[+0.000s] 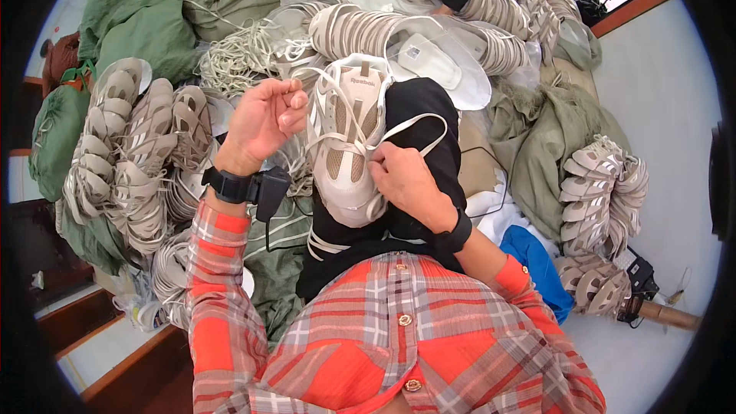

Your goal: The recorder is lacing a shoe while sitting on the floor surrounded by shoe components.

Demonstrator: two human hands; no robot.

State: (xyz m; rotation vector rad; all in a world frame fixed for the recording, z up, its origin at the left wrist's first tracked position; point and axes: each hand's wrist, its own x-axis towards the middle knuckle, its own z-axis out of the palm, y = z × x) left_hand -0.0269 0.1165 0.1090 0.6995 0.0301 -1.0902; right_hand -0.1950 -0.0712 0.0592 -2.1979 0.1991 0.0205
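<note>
Shoe (350, 184) on the legs (425, 103), toe nearest, right hand (408, 182) pinching lace (418, 117) at its side! Left hand (268, 119) hangs just off the other edge, fingers curled; whether they grip lace, can't tell. Slack lace could twist or snag, and a hard tug might tip the shoe.

Just behind the grip of the right hand (414, 180), a plain black wristband (458, 231) circles the wrist. Behind the left hand (264, 119), a black wrist strap (230, 186) bears a boxy black module (272, 193) with a thin black cable (267, 236). Farther back is a red-orange, grey and white plaid shirt (307, 368) with round front buttons (405, 320). Black trousers (422, 111) show around the grip.
</note>
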